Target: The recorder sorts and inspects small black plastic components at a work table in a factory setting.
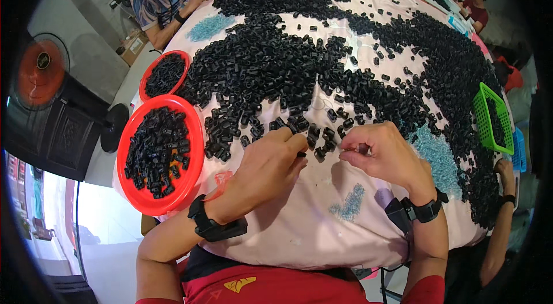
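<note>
My left hand (268,160) is closed, with a small black plastic part (301,155) showing at its fingers. Just to the right, my right hand (383,151) pinches thumb and forefinger together; whatever lies between them is too small to make out. Both hands hover low over the pale cloth (299,217), apart from each other. A few loose black parts (325,144) lie between them. Beyond spreads a large heap of similar black plastic parts (259,56). Small clear bluish pieces (348,203) are scattered on the cloth nearer to me, below my right hand.
At the left stand a red basin (197,157) of black parts and a smaller red basin (143,94). More bluish pieces (435,160) lie right of my right wrist. A green basket (484,122) sits at the right edge, beside a co-worker's arm (500,240). Another person (167,2) works far left.
</note>
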The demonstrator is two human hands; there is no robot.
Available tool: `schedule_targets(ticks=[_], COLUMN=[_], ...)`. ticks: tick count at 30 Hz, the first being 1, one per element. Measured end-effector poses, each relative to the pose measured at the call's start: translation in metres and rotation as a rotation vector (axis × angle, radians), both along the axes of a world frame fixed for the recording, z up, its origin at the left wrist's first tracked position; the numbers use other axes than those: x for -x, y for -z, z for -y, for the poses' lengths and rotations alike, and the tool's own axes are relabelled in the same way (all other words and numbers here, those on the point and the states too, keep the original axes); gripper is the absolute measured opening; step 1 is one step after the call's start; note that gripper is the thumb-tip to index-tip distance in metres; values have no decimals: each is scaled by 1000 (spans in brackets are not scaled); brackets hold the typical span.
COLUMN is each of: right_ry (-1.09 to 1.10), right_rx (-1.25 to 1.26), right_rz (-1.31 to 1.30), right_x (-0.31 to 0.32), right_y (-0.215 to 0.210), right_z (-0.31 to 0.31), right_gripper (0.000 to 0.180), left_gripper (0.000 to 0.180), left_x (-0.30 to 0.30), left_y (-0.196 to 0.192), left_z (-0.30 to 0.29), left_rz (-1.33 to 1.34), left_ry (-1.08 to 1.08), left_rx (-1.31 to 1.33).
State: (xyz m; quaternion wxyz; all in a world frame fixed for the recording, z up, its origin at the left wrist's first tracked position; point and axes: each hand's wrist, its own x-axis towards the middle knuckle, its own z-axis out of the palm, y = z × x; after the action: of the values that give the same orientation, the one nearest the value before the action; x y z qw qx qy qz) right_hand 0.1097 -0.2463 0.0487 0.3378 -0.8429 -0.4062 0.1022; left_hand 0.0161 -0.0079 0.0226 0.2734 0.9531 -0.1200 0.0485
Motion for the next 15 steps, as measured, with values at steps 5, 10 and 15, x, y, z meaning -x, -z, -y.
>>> schedule_targets(ticks=[5, 10, 15], right_ry=[-24, -43, 8], right_rx=[-30, -75, -142], right_rz=[26, 61, 56], right_x=[2, 2, 3], right_y=[-3, 0, 0], right_z=[-7, -6, -9], right_gripper=[10, 11, 14], left_gripper=[28, 29, 23], left_x=[-6, -17, -19], left_y=[-1, 8, 10], left_z=[6, 15, 16], left_rz=[13, 117, 140], left_ry=[-14, 89, 113], left_rx=[109, 6, 27])
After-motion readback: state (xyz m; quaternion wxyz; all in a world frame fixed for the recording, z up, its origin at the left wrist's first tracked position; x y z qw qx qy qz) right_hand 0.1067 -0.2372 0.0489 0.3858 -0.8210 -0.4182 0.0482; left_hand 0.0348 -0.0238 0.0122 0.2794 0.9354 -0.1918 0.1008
